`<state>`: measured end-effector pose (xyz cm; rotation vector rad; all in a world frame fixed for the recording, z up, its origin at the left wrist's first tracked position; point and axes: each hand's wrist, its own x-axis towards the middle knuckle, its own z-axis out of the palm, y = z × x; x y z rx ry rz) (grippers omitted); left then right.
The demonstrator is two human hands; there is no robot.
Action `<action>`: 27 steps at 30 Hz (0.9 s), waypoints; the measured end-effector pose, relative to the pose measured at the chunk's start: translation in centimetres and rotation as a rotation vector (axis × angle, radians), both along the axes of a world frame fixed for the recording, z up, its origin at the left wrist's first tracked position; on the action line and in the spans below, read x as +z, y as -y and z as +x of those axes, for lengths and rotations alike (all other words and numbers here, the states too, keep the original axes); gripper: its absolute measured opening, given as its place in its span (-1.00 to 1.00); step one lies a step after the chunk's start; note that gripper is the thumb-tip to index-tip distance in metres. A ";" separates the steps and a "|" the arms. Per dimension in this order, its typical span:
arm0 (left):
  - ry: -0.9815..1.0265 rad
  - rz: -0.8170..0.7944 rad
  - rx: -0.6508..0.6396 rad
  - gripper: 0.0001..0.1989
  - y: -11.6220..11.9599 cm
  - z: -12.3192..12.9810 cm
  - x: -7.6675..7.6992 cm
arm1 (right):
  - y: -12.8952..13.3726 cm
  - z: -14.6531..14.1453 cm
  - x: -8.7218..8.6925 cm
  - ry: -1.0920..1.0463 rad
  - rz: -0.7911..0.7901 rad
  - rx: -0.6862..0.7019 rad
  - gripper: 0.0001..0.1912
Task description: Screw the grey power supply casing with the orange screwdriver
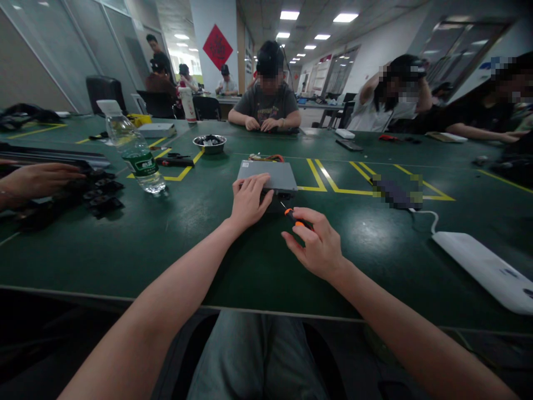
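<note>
A grey metal computer power supply unit (280, 173) lies on the green table in front of me, with coloured wires at its far side. My left hand (250, 201) holds it at its near left part, fingers over the top and thumb by the front edge. In my right hand (318, 241) is a screwdriver (288, 213) with an orange and black handle, gripped between thumb and fingers. Its thin shaft points up and left toward the unit's front face. The tip appears a little apart from the dark socket area there.
A water bottle (139, 153) and a metal bowl of small parts (209, 144) stand to the left. A white power bank (485, 269) with a cable lies at right. Another person's hand (41, 183) rests near black parts at far left. A person (266, 100) sits opposite.
</note>
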<state>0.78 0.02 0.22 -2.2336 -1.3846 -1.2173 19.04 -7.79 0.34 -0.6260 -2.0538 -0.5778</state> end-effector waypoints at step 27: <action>-0.083 -0.023 0.023 -0.67 0.1 0.0 0.1 | 0.3 -0.6 -0.1 -0.013 0.006 0.069 -0.65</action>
